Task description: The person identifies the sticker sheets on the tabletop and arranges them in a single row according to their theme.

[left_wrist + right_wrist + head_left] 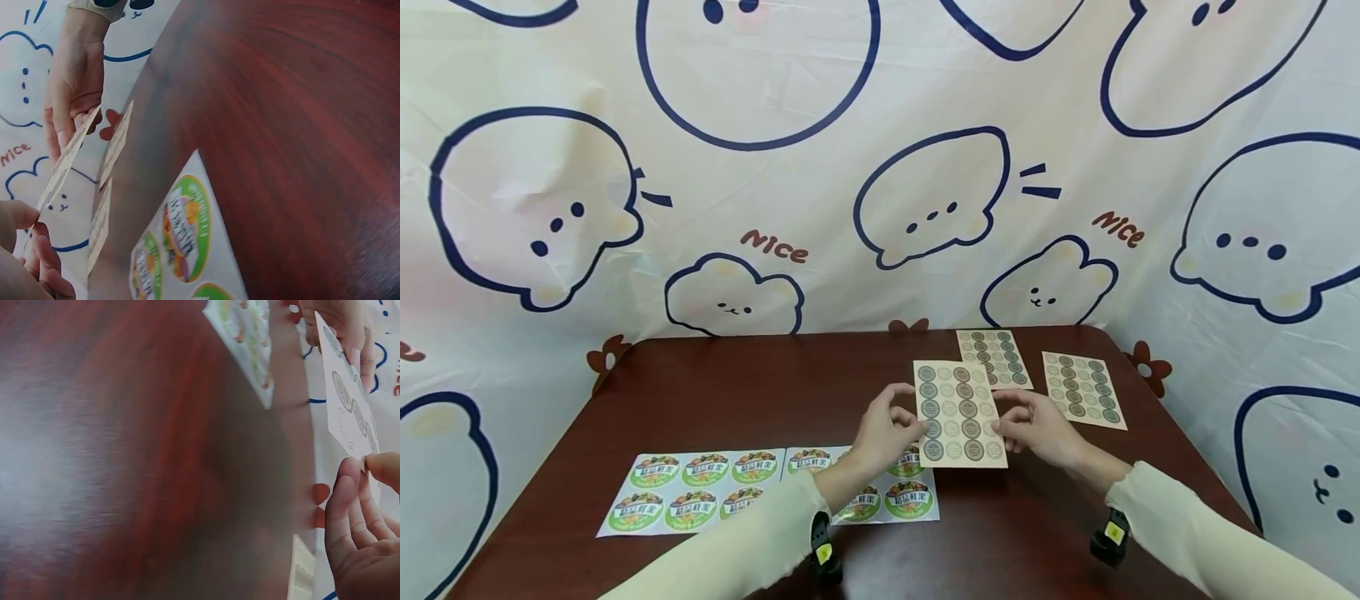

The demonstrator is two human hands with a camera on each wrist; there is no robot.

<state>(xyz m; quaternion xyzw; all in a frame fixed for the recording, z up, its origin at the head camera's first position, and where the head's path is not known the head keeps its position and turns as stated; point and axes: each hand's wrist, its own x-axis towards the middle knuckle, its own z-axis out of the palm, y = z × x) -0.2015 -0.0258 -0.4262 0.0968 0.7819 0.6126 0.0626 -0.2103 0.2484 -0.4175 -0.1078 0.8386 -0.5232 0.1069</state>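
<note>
Spanning the space between two hands, the cream sticker sheet (951,410) is held up above the dark table (737,383), its printed face toward the person. The left hand (886,429) pinches its left edge, thumb in front; the right hand (1037,425) pinches the right edge likewise. It looks light and thin, yet stiff enough to stay nearly flat between two grips (the wrist views show hardly any sag). A firm pinch could probably crease it, so the plain side margins, clear of the round labels, seem the best places to hold. Beyond it lie two similar sheets: the far sheet (1003,354), partly hidden behind the raised one, and the right-hand sheet (1084,389), apart from it. Nearer the person, to the left, two white sheets of fruit labels (692,492) lie side by side, partly covered by the left forearm (838,483).
</note>
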